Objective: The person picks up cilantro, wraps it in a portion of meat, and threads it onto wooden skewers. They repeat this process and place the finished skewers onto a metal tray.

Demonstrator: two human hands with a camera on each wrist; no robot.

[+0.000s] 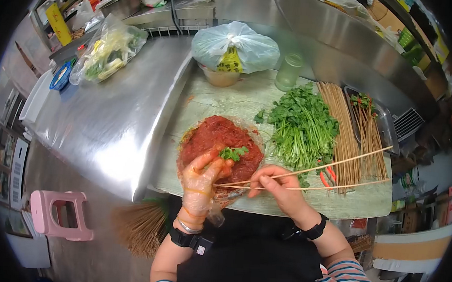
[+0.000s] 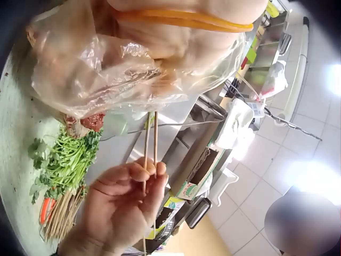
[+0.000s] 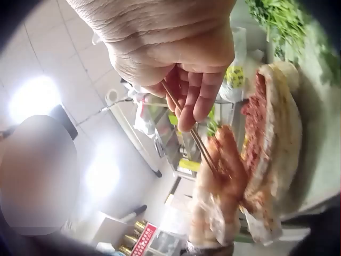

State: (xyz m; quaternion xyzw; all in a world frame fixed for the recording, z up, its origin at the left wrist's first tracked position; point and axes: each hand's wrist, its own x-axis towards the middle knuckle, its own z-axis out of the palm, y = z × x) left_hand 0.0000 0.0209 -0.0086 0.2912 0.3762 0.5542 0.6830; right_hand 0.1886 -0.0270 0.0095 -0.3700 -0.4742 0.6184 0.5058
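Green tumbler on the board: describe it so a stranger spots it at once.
In the head view, find the pale green board and, at its back, the big tied plastic bag. Just right of that, behind the leafy greens, stands the tumbler. Unlike the bulging bag, it is upright, narrow and see-through green.

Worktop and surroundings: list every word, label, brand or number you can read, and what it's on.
No text reads clearly enough to quote.
Yellow label on the tied bag: dark characters, blurred.
Yellow package: red marks, too small.
Red sign: pale characters, blurred.
Box: green print, blurred.
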